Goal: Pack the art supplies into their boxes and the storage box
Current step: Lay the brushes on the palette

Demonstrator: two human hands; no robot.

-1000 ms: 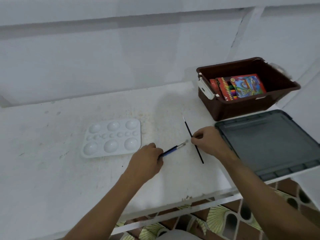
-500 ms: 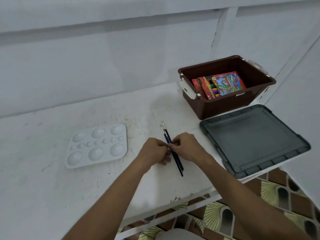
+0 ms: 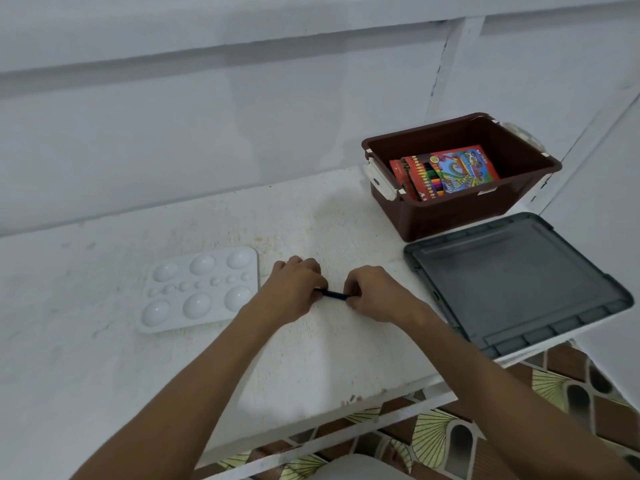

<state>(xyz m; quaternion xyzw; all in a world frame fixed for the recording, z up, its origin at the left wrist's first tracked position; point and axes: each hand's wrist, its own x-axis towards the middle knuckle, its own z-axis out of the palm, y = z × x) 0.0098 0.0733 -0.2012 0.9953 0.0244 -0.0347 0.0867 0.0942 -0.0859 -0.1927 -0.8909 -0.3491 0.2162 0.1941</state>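
So both hands are down on the white table (image 3: 104, 358) in the middle of the scene, pinching the brushes (image 3: 331, 294) between them: left hand (image 3: 294, 289) closed around one end, right hand (image 3: 372, 292) closed around the other, with just a short dark stretch of handle showing in the gap. I can't tell how many brushes are in the bundle, since the hands hide most of it. They look thin, light and stiff, so weight is no issue. The tricky bit is that skinny round handles like to roll and fan out, so I'd grip them bunched near the middle with one hand and keep clear of the bristle ends, which are the only delicate part. The brown box (image 3: 460, 216) sits far right with a crayon pack (image 3: 453, 173) already inside, and there looks to be room beside it. Its grey lid (image 3: 519, 282) lies flat just near of it, off. The white palette (image 3: 201, 289) is left of the hands, still out; it's rigid plastic, probably slick, so best picked up by an edge.
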